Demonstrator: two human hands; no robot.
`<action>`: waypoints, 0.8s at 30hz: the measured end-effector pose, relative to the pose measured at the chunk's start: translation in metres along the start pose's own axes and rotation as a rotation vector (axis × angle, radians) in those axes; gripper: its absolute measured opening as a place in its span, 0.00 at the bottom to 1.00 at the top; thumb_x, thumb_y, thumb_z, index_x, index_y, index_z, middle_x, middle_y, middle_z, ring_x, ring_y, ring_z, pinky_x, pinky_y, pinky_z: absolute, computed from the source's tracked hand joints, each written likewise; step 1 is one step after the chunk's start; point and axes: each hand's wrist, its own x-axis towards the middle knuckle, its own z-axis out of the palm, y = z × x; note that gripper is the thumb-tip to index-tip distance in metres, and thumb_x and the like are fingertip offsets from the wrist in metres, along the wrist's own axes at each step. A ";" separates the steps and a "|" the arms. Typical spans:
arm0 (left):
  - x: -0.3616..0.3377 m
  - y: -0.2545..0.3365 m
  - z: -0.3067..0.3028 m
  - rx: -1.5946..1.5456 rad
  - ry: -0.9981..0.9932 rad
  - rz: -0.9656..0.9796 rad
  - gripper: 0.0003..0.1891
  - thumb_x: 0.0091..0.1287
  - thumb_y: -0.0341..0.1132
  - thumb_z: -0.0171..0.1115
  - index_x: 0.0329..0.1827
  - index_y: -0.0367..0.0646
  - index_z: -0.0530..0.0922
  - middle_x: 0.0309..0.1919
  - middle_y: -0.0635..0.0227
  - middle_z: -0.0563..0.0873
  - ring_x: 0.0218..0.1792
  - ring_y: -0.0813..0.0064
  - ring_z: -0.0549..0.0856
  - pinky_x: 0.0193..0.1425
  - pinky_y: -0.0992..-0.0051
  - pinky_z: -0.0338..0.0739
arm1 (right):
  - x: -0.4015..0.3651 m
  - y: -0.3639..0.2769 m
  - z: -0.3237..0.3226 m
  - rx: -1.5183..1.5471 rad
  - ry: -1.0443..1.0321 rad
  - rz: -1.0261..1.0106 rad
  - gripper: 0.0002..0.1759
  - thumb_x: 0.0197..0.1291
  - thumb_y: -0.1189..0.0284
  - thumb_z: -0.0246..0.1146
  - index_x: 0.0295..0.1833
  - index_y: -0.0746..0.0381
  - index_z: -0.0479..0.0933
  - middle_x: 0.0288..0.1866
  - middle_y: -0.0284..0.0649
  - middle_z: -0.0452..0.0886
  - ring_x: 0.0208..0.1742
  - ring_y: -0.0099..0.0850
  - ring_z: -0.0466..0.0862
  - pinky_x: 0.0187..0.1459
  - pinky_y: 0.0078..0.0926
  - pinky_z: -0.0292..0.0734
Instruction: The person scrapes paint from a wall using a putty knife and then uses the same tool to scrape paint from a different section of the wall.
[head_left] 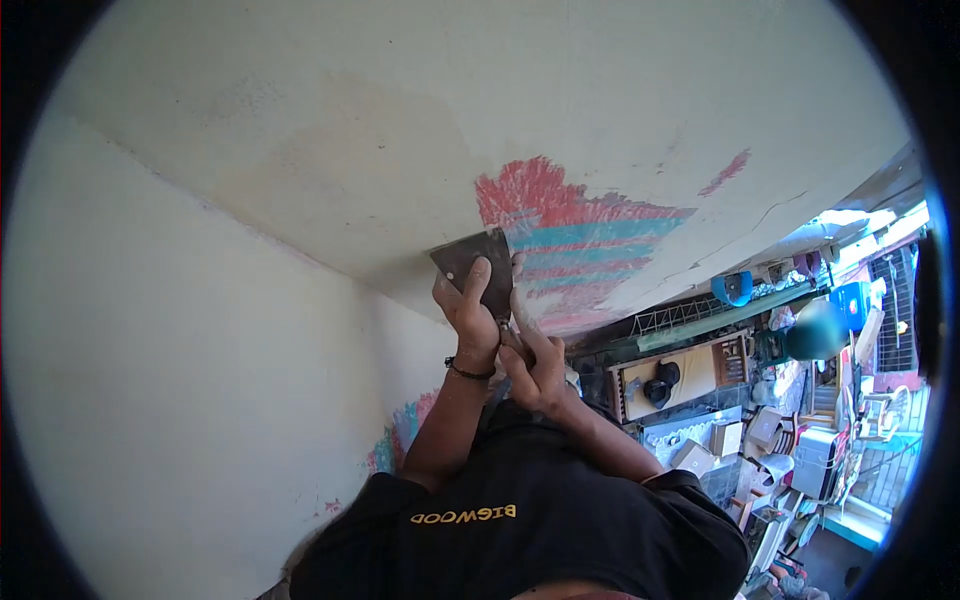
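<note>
A wide, dark scraper is held up against the pale painted wall, its broad edge on or close to the surface. My left hand, with a dark bracelet at the wrist, is closed on the blade, fingers lying along its face. Lower down, my right hand is wrapped round the handle, one finger stretched up beside the blade. The handle is mostly hidden by my hands. Right beside the blade, a rough patch of red and blue paint shows in the wall.
A wall corner runs down the left, with another coloured patch low beside my arm. Behind, to the right, stand a wooden bench with a dark hat on it, several boxes, chairs and a blue container. A crack crosses the wall.
</note>
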 end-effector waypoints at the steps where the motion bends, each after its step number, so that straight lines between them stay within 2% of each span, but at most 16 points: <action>1: 0.002 0.006 0.010 -0.058 0.038 0.031 0.14 0.67 0.25 0.59 0.54 0.30 0.73 0.42 0.55 0.85 0.39 0.62 0.88 0.47 0.64 0.87 | 0.004 -0.008 -0.001 0.001 0.010 -0.021 0.37 0.61 0.74 0.55 0.75 0.78 0.57 0.22 0.42 0.75 0.26 0.24 0.77 0.34 0.25 0.75; 3: 0.007 0.026 0.021 -0.013 0.002 0.015 0.13 0.68 0.25 0.59 0.53 0.30 0.73 0.43 0.55 0.85 0.39 0.62 0.88 0.46 0.64 0.87 | 0.013 -0.021 0.001 0.005 0.020 -0.058 0.38 0.61 0.74 0.55 0.75 0.78 0.57 0.22 0.42 0.75 0.26 0.24 0.77 0.35 0.26 0.75; 6: 0.009 0.029 0.018 -0.015 0.000 0.013 0.13 0.68 0.25 0.59 0.53 0.29 0.73 0.42 0.55 0.85 0.41 0.63 0.88 0.47 0.64 0.87 | 0.013 -0.025 0.003 0.031 -0.017 0.003 0.35 0.60 0.79 0.56 0.73 0.78 0.60 0.32 0.51 0.81 0.32 0.41 0.86 0.39 0.30 0.79; 9: 0.001 0.004 0.002 -0.037 0.042 0.026 0.14 0.68 0.25 0.59 0.54 0.29 0.73 0.43 0.55 0.85 0.40 0.64 0.88 0.48 0.64 0.87 | -0.001 0.012 0.006 -0.073 0.020 -0.173 0.35 0.60 0.78 0.57 0.73 0.80 0.59 0.31 0.50 0.80 0.30 0.40 0.84 0.38 0.31 0.79; 12: -0.001 -0.005 -0.007 -0.033 0.028 0.004 0.14 0.68 0.25 0.59 0.54 0.29 0.72 0.43 0.55 0.84 0.40 0.64 0.88 0.48 0.64 0.87 | -0.006 0.006 0.001 -0.007 -0.025 -0.002 0.35 0.61 0.77 0.56 0.73 0.79 0.59 0.31 0.50 0.80 0.32 0.40 0.85 0.39 0.31 0.79; 15: -0.002 0.012 0.002 0.010 0.020 -0.036 0.14 0.68 0.25 0.59 0.54 0.30 0.72 0.42 0.55 0.84 0.39 0.65 0.88 0.48 0.64 0.87 | -0.006 -0.005 0.012 -0.014 0.027 -0.040 0.39 0.60 0.75 0.55 0.75 0.80 0.54 0.20 0.39 0.71 0.23 0.22 0.72 0.30 0.24 0.71; 20: -0.001 0.018 0.000 0.063 0.003 -0.040 0.13 0.68 0.25 0.59 0.53 0.29 0.73 0.41 0.55 0.85 0.37 0.63 0.89 0.46 0.66 0.88 | -0.005 0.005 0.013 -0.028 0.002 -0.055 0.40 0.61 0.74 0.55 0.76 0.80 0.52 0.20 0.37 0.71 0.22 0.22 0.73 0.30 0.23 0.70; 24: -0.003 0.014 -0.003 0.048 0.004 0.008 0.13 0.68 0.25 0.59 0.53 0.29 0.73 0.41 0.54 0.86 0.37 0.62 0.89 0.45 0.66 0.88 | -0.009 0.002 0.014 0.107 -0.019 0.070 0.40 0.62 0.74 0.55 0.77 0.79 0.52 0.19 0.35 0.71 0.23 0.21 0.73 0.31 0.21 0.71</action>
